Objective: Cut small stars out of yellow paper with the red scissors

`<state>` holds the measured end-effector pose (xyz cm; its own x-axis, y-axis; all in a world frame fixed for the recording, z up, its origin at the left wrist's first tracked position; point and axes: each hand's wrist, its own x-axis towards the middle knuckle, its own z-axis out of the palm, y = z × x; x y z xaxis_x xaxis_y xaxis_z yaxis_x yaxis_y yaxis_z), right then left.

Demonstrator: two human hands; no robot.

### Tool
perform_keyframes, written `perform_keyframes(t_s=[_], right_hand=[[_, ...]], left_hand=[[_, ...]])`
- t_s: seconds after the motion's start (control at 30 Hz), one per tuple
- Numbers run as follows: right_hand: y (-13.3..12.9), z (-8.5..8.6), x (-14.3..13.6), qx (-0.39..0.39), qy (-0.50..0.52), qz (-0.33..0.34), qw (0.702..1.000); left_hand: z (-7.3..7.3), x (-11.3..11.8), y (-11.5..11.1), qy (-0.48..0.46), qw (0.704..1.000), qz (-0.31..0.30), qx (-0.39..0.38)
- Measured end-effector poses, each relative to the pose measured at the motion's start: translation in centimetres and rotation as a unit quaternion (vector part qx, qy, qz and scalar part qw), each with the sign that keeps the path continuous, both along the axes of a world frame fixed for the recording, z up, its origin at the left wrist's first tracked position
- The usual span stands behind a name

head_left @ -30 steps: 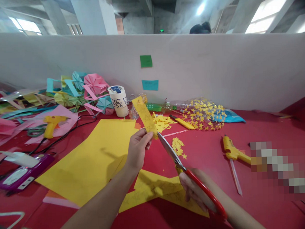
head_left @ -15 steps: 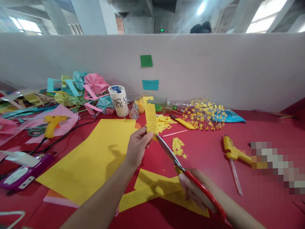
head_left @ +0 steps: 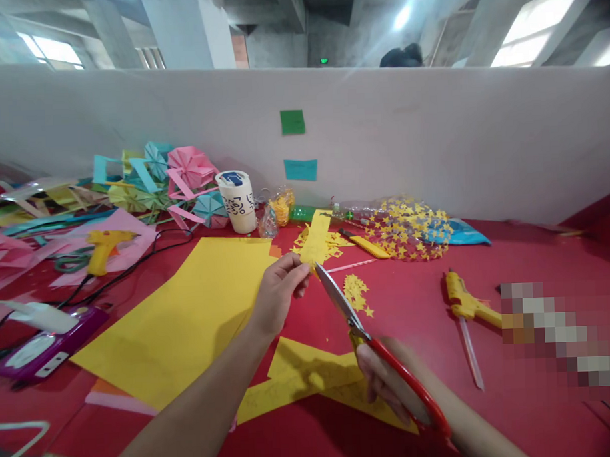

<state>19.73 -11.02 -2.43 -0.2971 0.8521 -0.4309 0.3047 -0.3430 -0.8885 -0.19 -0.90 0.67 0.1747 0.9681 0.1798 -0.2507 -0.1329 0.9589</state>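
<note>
My left hand (head_left: 281, 289) pinches the near end of a narrow yellow paper strip (head_left: 317, 233), which points away toward the wall. Red-handled scissors (head_left: 357, 330) are in my right hand (head_left: 383, 376), and their blade tips meet the strip right beside my left fingertips. Whether the tips are cutting into the paper is too small to tell. Just right of the blades lies a small pile of cut yellow paper stars (head_left: 356, 292). Yellow scraps (head_left: 335, 246) are heaped behind the strip. Below my hands, more yellow strips (head_left: 300, 382) cross each other on the red table (head_left: 313, 448).
Large yellow sheets (head_left: 188, 312) lie at left, near a purple power strip (head_left: 52, 347) and a yellow glue gun (head_left: 103, 252). A lidded white cup (head_left: 237, 203) stands behind. At right are a yellow utility knife (head_left: 366, 245), star-covered clear wrap (head_left: 410, 228) and another glue gun (head_left: 470, 299).
The paper strip has turned and tilted, its far end now leaning right and lower. Both hands stay nearly in place, with the scissor tips still at the left fingertips.
</note>
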Motion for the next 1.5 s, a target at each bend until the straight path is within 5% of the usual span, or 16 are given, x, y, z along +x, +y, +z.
perform_keyframes(t_s=[0.47,1.5], right_hand=[[0.2,-0.1,0.3,0.0,-0.014,0.01,1.0],[0.5,0.5,0.6,-0.013,-0.039,0.023,0.999]], left_hand=[[-0.3,0.0,0.1,-0.028,0.999,-0.012,-0.01],[0.2,-0.9,0.3,0.07,0.997,-0.004,0.032]])
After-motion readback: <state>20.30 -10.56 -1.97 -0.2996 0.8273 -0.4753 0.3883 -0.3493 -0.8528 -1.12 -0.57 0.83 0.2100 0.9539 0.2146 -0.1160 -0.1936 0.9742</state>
